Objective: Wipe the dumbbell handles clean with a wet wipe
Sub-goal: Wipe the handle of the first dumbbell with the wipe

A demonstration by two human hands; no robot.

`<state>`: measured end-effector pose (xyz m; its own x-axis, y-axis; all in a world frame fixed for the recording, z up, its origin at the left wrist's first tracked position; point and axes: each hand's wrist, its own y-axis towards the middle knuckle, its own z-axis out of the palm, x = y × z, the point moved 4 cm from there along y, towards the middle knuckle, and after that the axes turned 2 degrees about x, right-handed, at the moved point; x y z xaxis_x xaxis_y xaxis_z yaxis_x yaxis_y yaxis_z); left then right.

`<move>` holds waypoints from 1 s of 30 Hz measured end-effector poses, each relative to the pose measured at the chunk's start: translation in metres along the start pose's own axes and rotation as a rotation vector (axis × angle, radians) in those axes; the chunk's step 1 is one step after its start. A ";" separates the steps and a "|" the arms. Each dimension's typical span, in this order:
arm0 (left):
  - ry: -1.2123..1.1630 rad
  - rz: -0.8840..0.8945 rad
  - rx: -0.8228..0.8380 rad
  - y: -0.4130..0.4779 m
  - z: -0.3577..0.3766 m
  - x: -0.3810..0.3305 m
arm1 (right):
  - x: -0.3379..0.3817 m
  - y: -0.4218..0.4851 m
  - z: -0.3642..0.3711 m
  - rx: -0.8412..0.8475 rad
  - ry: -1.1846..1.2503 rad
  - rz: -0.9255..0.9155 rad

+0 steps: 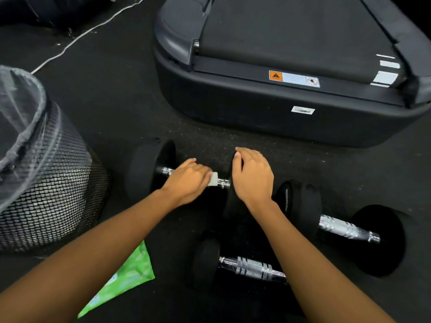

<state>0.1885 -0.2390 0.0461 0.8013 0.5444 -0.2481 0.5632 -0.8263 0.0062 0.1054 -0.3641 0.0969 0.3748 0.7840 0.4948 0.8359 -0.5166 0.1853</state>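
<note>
Three black dumbbells with chrome handles lie on the dark floor. On the far dumbbell (149, 166), my left hand (189, 180) grips the chrome handle with a white wet wipe (213, 179) wrapped round it; a bit of wipe shows at my fingertips. My right hand (253, 176) rests on top of that dumbbell's right weight head, fingers curved over it. A second dumbbell (345, 228) lies to the right, and a third dumbbell (251, 268) lies nearest me, partly hidden by my right forearm.
A green wet-wipe pack (130, 278) lies on the floor under my left forearm. A black mesh bin (53, 201) with a clear liner stands at left. A treadmill's rear end (279, 108) fills the space just beyond the dumbbells. A white cable (77, 39) runs across the floor.
</note>
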 end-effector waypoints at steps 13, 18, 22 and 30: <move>-0.048 0.222 -0.031 -0.014 -0.008 0.000 | 0.000 0.001 0.001 -0.006 0.004 0.002; 0.023 0.196 -0.109 -0.004 -0.003 -0.026 | 0.001 0.001 0.000 0.002 -0.011 0.012; 0.100 0.257 -0.173 0.001 -0.001 -0.040 | 0.001 0.002 -0.001 0.010 -0.016 0.016; 0.104 0.280 -0.194 -0.015 -0.011 -0.017 | 0.000 0.001 0.001 -0.015 -0.010 0.006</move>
<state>0.1688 -0.2346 0.0608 0.9407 0.3207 -0.1107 0.3386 -0.9082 0.2462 0.1069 -0.3648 0.0961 0.3836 0.7842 0.4878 0.8275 -0.5264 0.1954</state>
